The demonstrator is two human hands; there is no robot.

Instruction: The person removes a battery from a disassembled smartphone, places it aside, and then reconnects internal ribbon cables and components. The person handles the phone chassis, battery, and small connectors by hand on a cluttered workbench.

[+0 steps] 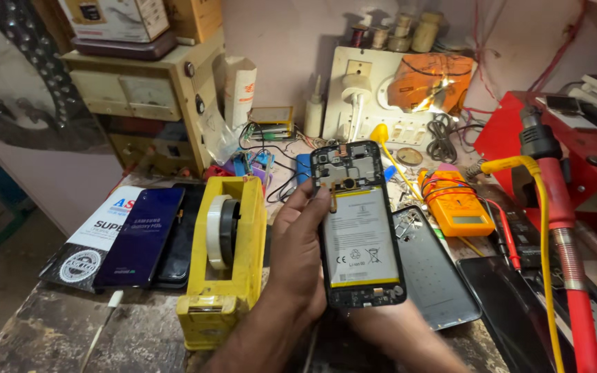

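The left hand [298, 255] holds an opened phone [357, 221] upright over the desk [57, 331], back cover off, battery [361, 238] and circuit board [347, 167] facing the camera. The phone's long axis runs almost vertically in the head view, leaning slightly left at the top, with the board end up and away from the person and the bottom end near the wrists. The left grip clasps the phone's left edge: the palm lies along the side, the thumb tip reaches onto the upper left corner by the board, and the fingers are hidden behind the body.

The right hand [399, 321] sits under the phone's lower end, touching or just beside it. Only its wrist and back show, so I cannot tell whether its grip is clenched or released. The left hand is the nearer one to the board; the right is nearer the bottom edge.

Just right of the phone, a grey back cover [437, 276] lies flat on the desk, its long axis tilted a little to the right. Beyond it rests an orange multimeter [454, 204]. Left of the left hand stands a yellow tape dispenser [226, 255], just beside the forearm, and further left a dark blue phone [143, 235] lies face up. A red hot-air tool [561, 228] stands at the right.
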